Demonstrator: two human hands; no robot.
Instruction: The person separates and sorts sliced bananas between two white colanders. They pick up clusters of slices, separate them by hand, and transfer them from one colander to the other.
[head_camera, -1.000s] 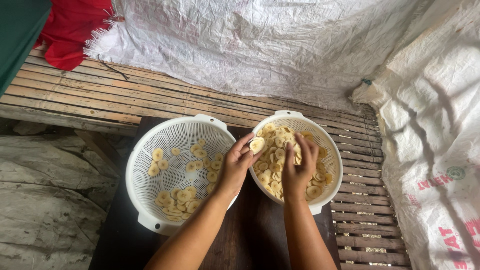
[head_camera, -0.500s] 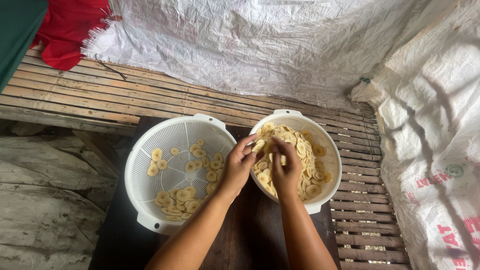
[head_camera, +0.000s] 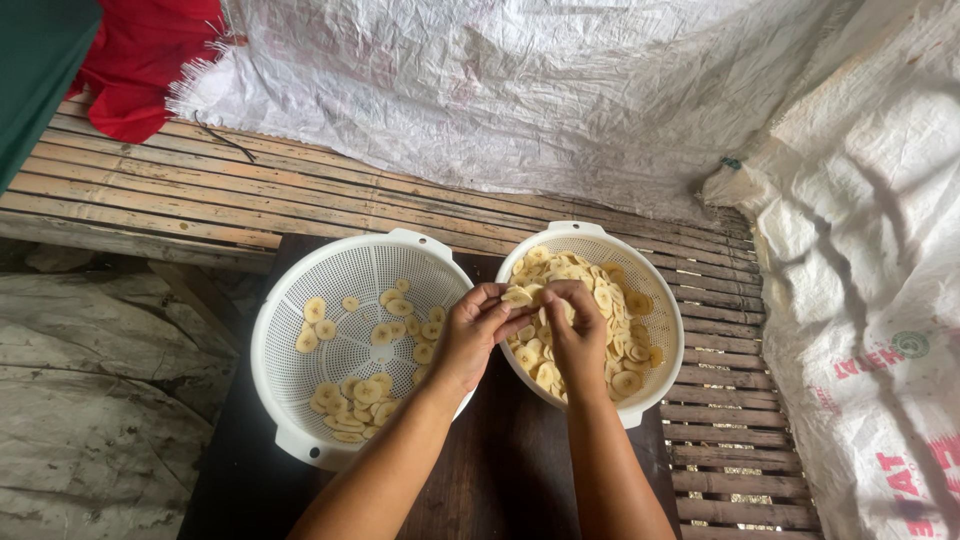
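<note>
Both hands meet over the right colander, the left hand and right hand pinching one banana slice between closed fingertips; a thin wet slice like that could tear or drop back into the heap. The left colander sits touching alongside, slatted bench and white sacking crowding behind

floor: slatted bamboo platform; dark wooden board on it | back: white woven sheeting; red cloth top left | right: white sacks | light: soft daylight
</note>
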